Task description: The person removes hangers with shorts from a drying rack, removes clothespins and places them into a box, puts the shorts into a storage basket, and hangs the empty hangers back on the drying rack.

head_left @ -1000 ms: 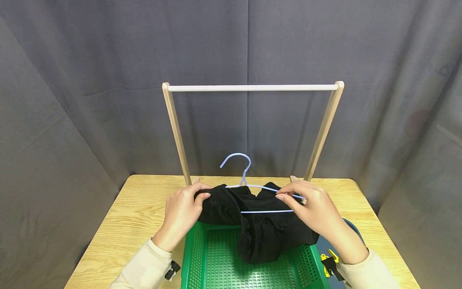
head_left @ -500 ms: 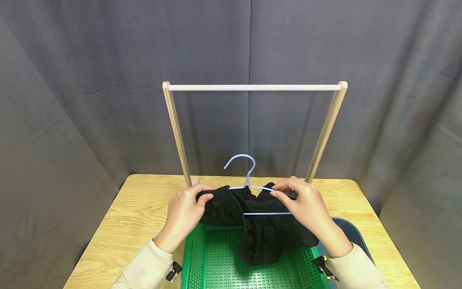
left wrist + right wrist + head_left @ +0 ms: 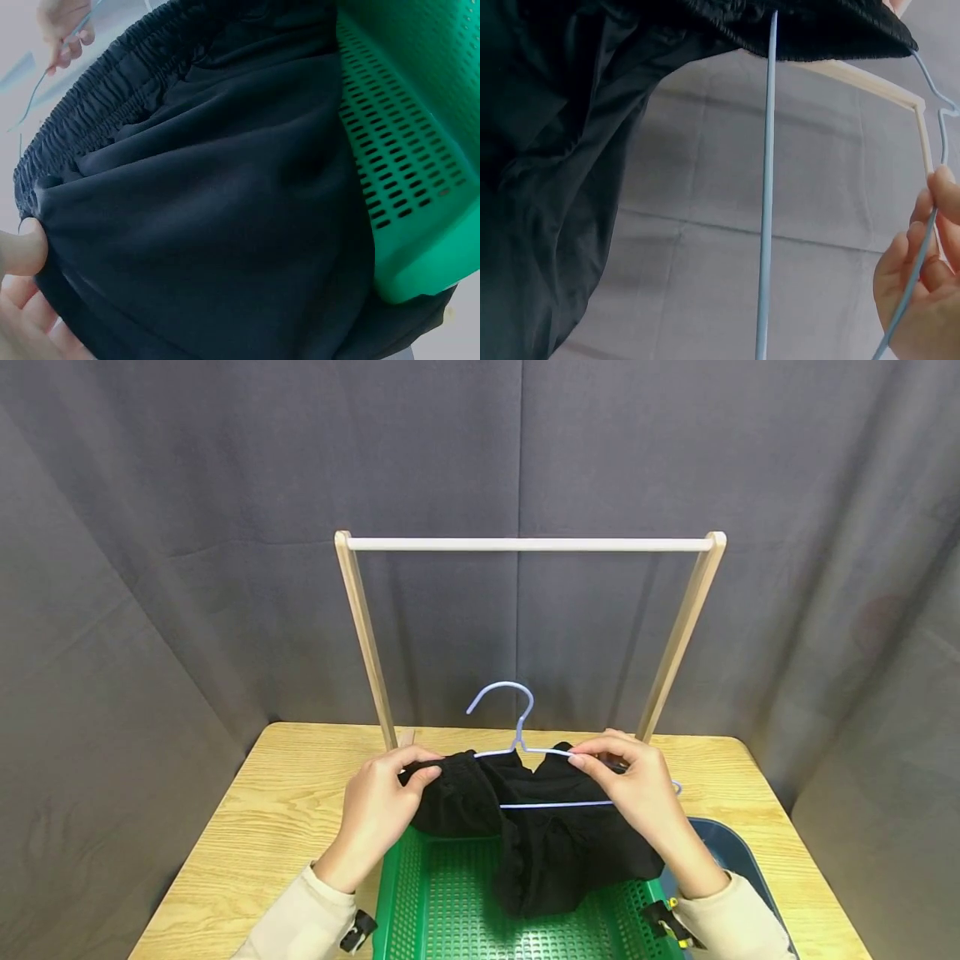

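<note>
My left hand (image 3: 380, 802) pinches the left end of the gathered waistband on a pair of black elastic-waist pants (image 3: 457, 797), thumb in front. A pale blue hanger (image 3: 518, 732) has its left part inside the waistband, its hook upright and bare. With thumb and fingertips, my right hand (image 3: 633, 785) holds the hanger's right shoulder wire, which lies outside the waistband in the right wrist view. The hanger's lower bar (image 3: 766, 210) runs into the waistband there. The cloth hangs over a green basket (image 3: 401, 893). Hidden inside the waistband is the hanger's left end.
Behind stands a rack with a white rail (image 3: 525, 544) and wooden posts (image 3: 678, 635). A dark blue bin (image 3: 723, 843) is at the right, partly behind my right forearm. Everything stands on a wooden table (image 3: 247, 827) before grey curtains.
My right hand has slid left along the hanger wire toward the neck, and the hanger has shifted slightly right. The left hand keeps its pinch on the pants, nearly in place.
</note>
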Motion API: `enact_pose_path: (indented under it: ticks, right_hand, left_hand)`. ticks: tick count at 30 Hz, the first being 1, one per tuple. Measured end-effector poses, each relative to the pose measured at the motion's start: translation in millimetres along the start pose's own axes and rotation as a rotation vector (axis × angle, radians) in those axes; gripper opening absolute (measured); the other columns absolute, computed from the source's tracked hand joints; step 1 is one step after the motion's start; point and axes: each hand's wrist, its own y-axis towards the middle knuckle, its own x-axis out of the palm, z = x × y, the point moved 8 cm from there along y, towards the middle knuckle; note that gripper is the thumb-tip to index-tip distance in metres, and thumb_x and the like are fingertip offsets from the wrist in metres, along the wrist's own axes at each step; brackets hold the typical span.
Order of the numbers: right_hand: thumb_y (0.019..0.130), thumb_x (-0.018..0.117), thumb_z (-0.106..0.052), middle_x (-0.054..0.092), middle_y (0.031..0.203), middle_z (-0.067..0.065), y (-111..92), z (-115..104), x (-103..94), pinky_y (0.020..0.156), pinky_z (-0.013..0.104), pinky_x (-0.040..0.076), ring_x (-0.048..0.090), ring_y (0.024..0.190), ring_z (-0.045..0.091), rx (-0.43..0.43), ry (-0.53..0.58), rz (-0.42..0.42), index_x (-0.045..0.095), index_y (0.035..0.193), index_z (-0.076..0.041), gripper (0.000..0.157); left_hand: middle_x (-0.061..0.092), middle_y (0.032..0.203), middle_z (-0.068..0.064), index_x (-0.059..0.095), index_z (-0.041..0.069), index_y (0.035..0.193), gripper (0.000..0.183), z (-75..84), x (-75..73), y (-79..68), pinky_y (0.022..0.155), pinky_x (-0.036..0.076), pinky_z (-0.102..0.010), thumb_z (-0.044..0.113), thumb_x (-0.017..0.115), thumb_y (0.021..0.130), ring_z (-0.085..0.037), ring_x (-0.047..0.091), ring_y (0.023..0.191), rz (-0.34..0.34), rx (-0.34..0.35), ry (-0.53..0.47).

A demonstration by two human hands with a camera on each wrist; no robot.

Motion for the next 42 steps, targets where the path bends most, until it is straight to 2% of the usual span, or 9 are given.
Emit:
enact_pose_path:
  ticks: [6, 13, 20, 30, 36, 42]
  right_hand:
    - [0.080, 0.080, 0.001, 0.070, 0.085, -0.002, -2, -6, -2.1, 0.074, 0.016, 0.049, 0.058, 0.079, 0.008, -0.061, -0.001, -0.021, 0.077, 0.089, -0.009, 0.014]
    - [0.075, 0.082, 0.004, 0.065, 0.078, -0.004, -4, -6, -14.3, 0.068, 0.016, 0.044, 0.052, 0.074, 0.006, -0.101, -0.041, 0.040, 0.077, 0.087, -0.009, 0.019]
    - [0.074, 0.082, 0.006, 0.065, 0.076, -0.004, -7, 2, -32.7, 0.066, 0.017, 0.042, 0.051, 0.071, 0.006, -0.048, -0.066, 0.125, 0.077, 0.083, -0.010, 0.019]
    - [0.068, 0.078, 0.020, 0.064, 0.072, 0.004, -11, -12, -50.0, 0.068, 0.018, 0.040, 0.049, 0.073, 0.007, -0.085, -0.067, 0.174, 0.074, 0.079, 0.003, 0.021]
    - [0.070, 0.080, 0.016, 0.066, 0.078, 0.001, -16, 6, -64.3, 0.069, 0.016, 0.040, 0.050, 0.076, 0.005, -0.085, -0.095, 0.186, 0.076, 0.083, -0.003, 0.023]
    - [0.076, 0.079, 0.012, 0.068, 0.081, -0.007, -16, 12, -80.3, 0.069, 0.015, 0.041, 0.052, 0.076, 0.006, -0.036, -0.100, 0.226, 0.076, 0.087, -0.001, 0.018]
  left_hand:
    - [0.075, 0.098, 0.001, 0.078, 0.019, 0.093, 0.011, -7.3, -6.8, -2.8, 0.071, 0.051, -0.045, 0.014, 0.079, 0.084, -0.024, 0.070, 0.091, 0.002, -0.030, -0.025]
    - [0.075, 0.100, -0.001, 0.078, 0.017, 0.095, 0.010, -24.4, -17.8, -6.5, 0.072, 0.050, -0.043, 0.013, 0.077, 0.086, -0.023, 0.069, 0.089, 0.000, -0.097, -0.054]
    - [0.074, 0.097, 0.000, 0.078, 0.014, 0.095, 0.009, -43.5, -26.1, -11.4, 0.074, 0.049, -0.039, 0.010, 0.074, 0.088, -0.020, 0.066, 0.090, -0.023, -0.153, -0.059]
    - [0.074, 0.094, -0.001, 0.077, 0.015, 0.095, 0.008, -60.1, -27.7, -18.2, 0.069, 0.048, -0.037, 0.012, 0.074, 0.089, -0.021, 0.066, 0.087, -0.057, -0.168, -0.029]
    - [0.073, 0.091, -0.002, 0.077, 0.012, 0.095, 0.008, -68.8, -27.9, -20.2, 0.070, 0.048, -0.038, 0.010, 0.074, 0.089, -0.022, 0.066, 0.085, -0.069, -0.176, -0.010]
    - [0.073, 0.087, 0.000, 0.077, 0.013, 0.095, 0.007, -71.2, -15.6, -25.4, 0.070, 0.048, -0.037, 0.012, 0.074, 0.089, -0.019, 0.065, 0.081, -0.154, -0.198, 0.011]
